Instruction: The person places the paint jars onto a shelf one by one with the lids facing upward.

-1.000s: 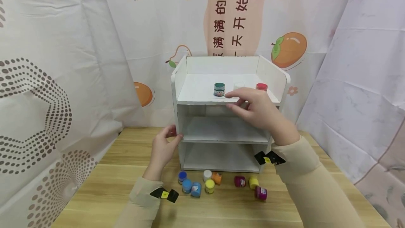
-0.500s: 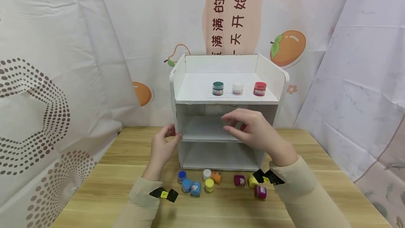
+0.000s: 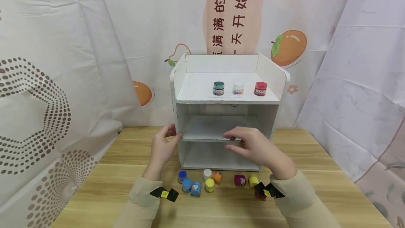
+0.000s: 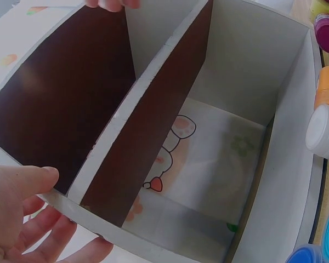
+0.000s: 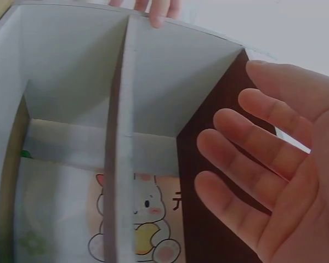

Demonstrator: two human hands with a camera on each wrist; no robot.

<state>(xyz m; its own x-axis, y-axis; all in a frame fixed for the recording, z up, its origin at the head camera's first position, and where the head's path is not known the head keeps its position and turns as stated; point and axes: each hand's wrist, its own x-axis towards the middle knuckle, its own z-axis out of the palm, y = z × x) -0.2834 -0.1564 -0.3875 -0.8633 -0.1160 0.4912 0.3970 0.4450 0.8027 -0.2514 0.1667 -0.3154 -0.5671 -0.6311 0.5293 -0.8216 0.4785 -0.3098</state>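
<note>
A white three-tier shelf (image 3: 227,102) stands on the wooden table. My left hand (image 3: 162,149) holds its left side panel; in the left wrist view the thumb lies on the inner face and the fingers (image 4: 52,230) are round the outside. My right hand (image 3: 257,149) hovers before the middle tier with nothing in it, its fingers (image 5: 247,148) apart and slightly bent. Along the shelf's top stand a green paint jar (image 3: 218,88), a white paint jar (image 3: 238,88) and a red paint jar (image 3: 260,89), in a row toward the right.
Before the shelf lie several paint jars: blue (image 3: 182,176), light blue (image 3: 195,188), white (image 3: 207,174), orange (image 3: 216,176), yellow (image 3: 210,185) and maroon (image 3: 239,180). Farther right, another maroon jar (image 3: 260,196) is partly covered by my right wrist strap. A printed curtain (image 3: 152,17) hangs behind.
My right hand has come down from the shelf's top to in front of its middle and lower tiers, uncovering the white and red jars. The left hand stays on the side panel.
</note>
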